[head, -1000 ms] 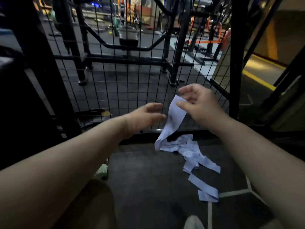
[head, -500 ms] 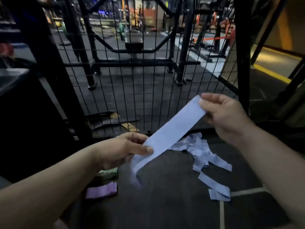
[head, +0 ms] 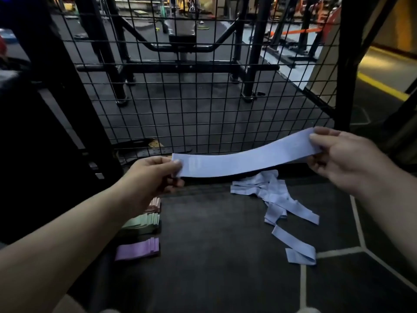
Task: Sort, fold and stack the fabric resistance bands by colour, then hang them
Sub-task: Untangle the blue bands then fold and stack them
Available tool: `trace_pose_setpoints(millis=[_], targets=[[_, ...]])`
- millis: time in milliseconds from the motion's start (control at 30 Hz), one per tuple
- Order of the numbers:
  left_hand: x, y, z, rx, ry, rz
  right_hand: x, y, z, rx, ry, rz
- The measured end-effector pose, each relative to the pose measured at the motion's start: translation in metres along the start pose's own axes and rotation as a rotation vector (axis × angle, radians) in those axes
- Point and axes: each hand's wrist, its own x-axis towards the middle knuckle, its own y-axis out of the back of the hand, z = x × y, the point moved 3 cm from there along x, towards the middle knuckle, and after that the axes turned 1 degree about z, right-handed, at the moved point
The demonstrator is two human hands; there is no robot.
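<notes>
Above the floor (head: pixel 214 256), left hand (head: pixel 151 177) and right hand (head: pixel 338 161) pinch the blue band (head: pixel 248 162); pink stack (head: pixel 154 204) mostly hidden.

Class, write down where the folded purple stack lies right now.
In the head view the purple stack lies on the floor at lower left, nearer the person than the green stack and left of the loose blue bands.

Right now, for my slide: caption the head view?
Left hand and right hand hold a pale blue band stretched out over the loose pile.
</notes>
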Motion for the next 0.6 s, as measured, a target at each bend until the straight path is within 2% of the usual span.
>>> trace_pose_setpoints(millis=[167, 267, 367, 433, 500, 600], targets=[[0.008, -0.002, 0.004, -0.005, -0.098, 0.058, -0.010, -0.009, 0.009, -0.309, -0.008, -0.081], [0.011, -0.013, 0.009, 0.102, -0.191, 0.027, -0.017, -0.019, 0.016, -0.575, 0.070, -0.131], [0.011, -0.028, 0.012, 0.239, -0.298, -0.030, -0.023, -0.032, 0.026, -0.912, 0.232, -0.219], [0.009, -0.039, 0.012, 0.338, -0.367, -0.112, -0.028, -0.043, 0.031, -0.941, 0.355, -0.350], [0.006, -0.050, 0.008, 0.419, -0.397, -0.235, -0.039, -0.057, 0.035, -0.860, 0.437, -0.473], [0.001, -0.064, -0.001, 0.486, -0.409, -0.362, -0.051, -0.078, 0.050, -0.723, 0.400, -0.620]])
